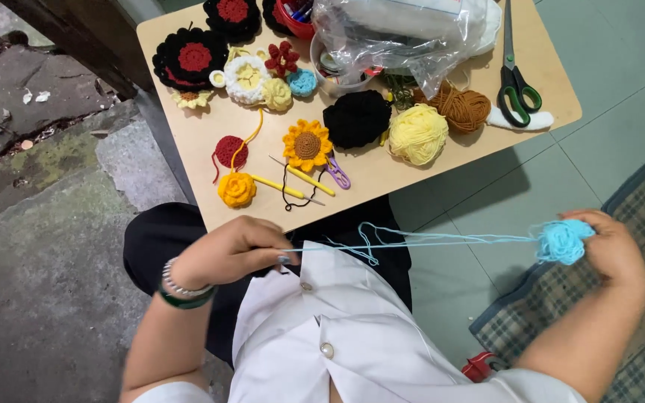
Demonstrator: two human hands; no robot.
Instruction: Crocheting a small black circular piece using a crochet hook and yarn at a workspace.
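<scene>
My left hand (234,252) pinches a strand of light blue yarn (427,240) near my lap, below the table's front edge. The strand runs taut to the right, where my right hand (612,250) holds a small ball of light blue yarn (563,240) out over the floor. A loose loop of the strand hangs near the middle. On my left wrist sit a green bangle and a beaded bracelet.
A small wooden table (412,168) carries crocheted flowers, a sunflower (307,145), a yellow rose (237,189), black (357,118), cream (417,133) and brown (463,108) yarn balls, a yellow crochet hook (296,176), green-handled scissors (515,82) and a plastic bag (397,33). A checked mat (636,201) lies right.
</scene>
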